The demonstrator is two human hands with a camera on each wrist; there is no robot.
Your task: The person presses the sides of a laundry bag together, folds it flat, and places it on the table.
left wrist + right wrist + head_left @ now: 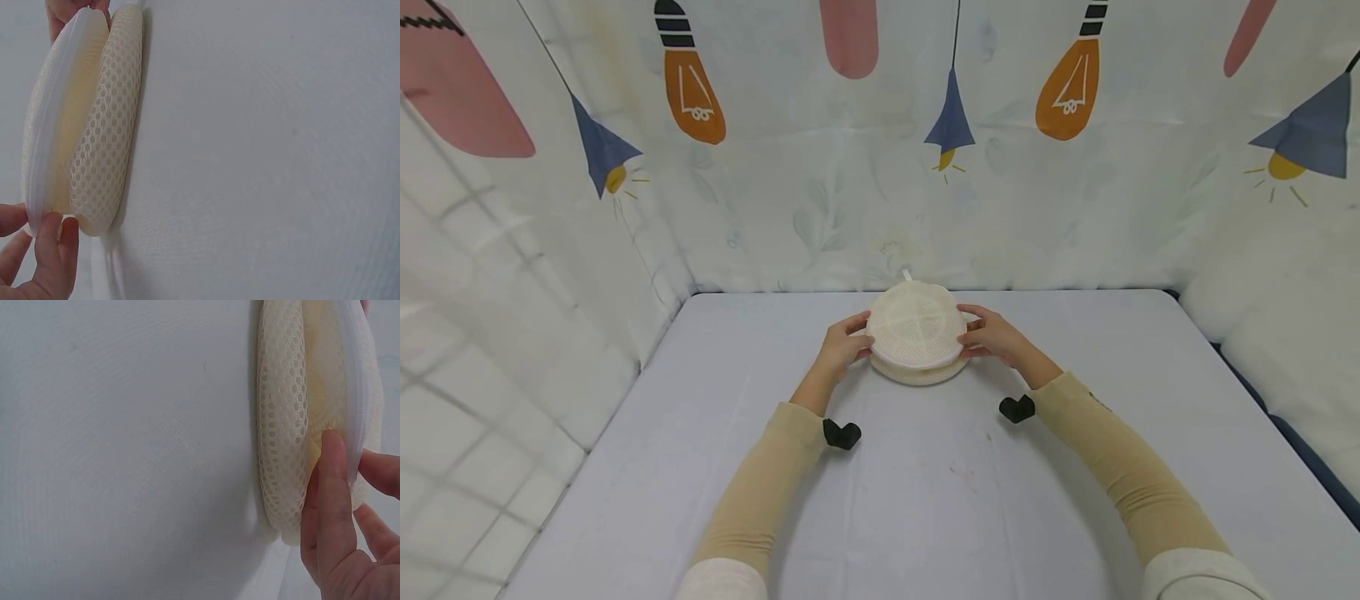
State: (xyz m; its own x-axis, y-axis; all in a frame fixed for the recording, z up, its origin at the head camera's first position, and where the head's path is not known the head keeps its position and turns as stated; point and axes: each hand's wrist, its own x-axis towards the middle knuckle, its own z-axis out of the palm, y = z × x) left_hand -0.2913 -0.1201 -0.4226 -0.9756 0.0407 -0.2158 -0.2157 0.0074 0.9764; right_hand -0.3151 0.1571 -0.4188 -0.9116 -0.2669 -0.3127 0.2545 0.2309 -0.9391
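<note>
A round cream mesh laundry bag (917, 321) stands at the far middle of the table. Its upper half, edged by a white band (50, 137), is raised from the honeycomb-mesh lower half (106, 137), and a yellowish inside shows through the gap. My left hand (844, 343) pinches the white edge on the left side between thumb and fingers. Opposite it, my right hand (996, 337) pinches the same edge, with fingers (333, 481) inside the gap and the thumb outside. A small white loop (907, 275) sticks up at the back.
The bag rests on a white-covered table (925, 500), close to its back edge. Behind it hangs a pale curtain (850, 192) printed with lamps and bulbs. More white fabric (490, 333) closes off the left side. Dark heart-shaped pieces (842, 434) stick out at both wrists.
</note>
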